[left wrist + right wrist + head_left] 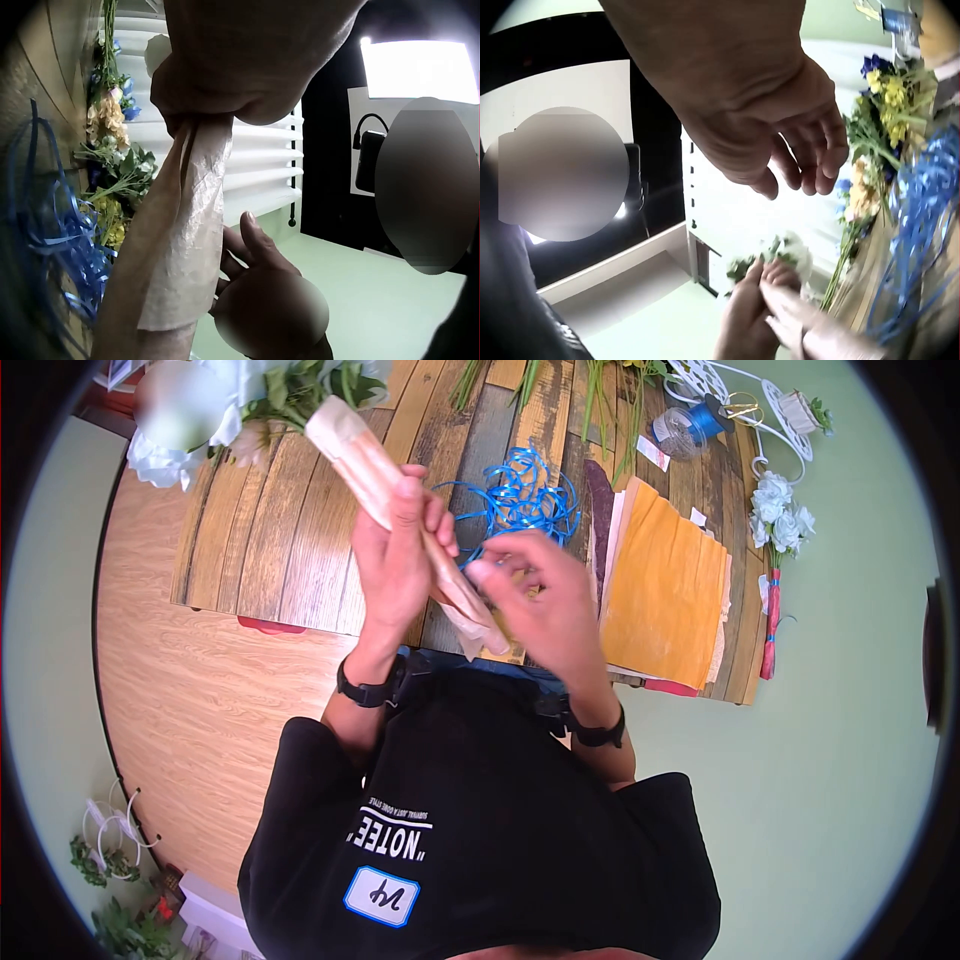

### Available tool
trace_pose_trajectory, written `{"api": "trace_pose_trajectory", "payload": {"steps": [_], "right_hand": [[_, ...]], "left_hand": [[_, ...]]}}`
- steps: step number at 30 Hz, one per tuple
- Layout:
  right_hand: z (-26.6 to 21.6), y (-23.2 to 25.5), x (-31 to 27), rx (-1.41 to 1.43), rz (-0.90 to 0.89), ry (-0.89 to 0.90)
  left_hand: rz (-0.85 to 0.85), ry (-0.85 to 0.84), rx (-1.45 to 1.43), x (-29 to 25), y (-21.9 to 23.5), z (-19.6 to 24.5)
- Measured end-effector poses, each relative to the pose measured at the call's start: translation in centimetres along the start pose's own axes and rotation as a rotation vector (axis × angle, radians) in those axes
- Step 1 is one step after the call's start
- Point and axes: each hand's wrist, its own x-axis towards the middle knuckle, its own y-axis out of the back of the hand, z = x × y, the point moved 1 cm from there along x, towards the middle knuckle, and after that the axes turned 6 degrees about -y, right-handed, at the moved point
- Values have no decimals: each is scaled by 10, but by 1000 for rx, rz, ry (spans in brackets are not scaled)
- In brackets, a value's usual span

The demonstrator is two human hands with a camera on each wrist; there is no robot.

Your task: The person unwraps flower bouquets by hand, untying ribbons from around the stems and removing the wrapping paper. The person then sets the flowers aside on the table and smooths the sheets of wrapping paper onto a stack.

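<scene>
Our left hand (392, 565) grips the paper-wrapped stem (400, 490) of the bouquet (215, 405), which slants from the flowers at upper left down to its tail in the middle, where our right hand (540, 600), fingers loosely bent and holding nothing, touches it.

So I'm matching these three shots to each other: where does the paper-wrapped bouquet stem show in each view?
Head: paper-wrapped stem runs diagonally at top centre, gripped by the left hand.
Left wrist: a pale strip hanging down the centre from the fist.
Right wrist: low centre, mostly hidden by the left hand.
Shared landmark: blue ribbon.
</scene>
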Motion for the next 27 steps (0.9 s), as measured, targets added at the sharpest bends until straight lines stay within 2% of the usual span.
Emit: {"api": "trace_pose_trajectory", "payload": {"steps": [1, 6, 8, 10, 12, 14, 18, 20, 21, 25, 27], "right_hand": [[3, -8, -2, 3, -79, 25], [27, -23, -11, 46, -113, 54], [33, -30, -17, 69, 0, 100], [31, -28, -24, 34, 39, 120], [26, -22, -28, 64, 43, 25], [25, -14, -31, 92, 48, 31], [32, 1, -35, 319, -76, -48], [37, 4, -35, 597, -182, -98], [41, 6, -36, 627, -234, -115], [44, 5, -41, 653, -209, -101], [45, 3, -44, 570, -133, -80]], "left_hand": [[-5, -4, 3, -2, -3, -4], [-78, -141, 363, -7, -13, -10], [-111, -133, 423, -11, -15, -12], [-168, -118, 463, -14, -23, -15], [-237, -64, 396, -16, -23, -12], [-423, 20, 138, -17, -25, -8], [-574, 73, 129, -20, -32, 13], [-599, 98, 113, -22, -32, 19], [-618, 130, 96, -24, -33, 21], [-591, 147, 51, -31, -36, 21], [-545, 116, 165, -32, -36, 17]]}}
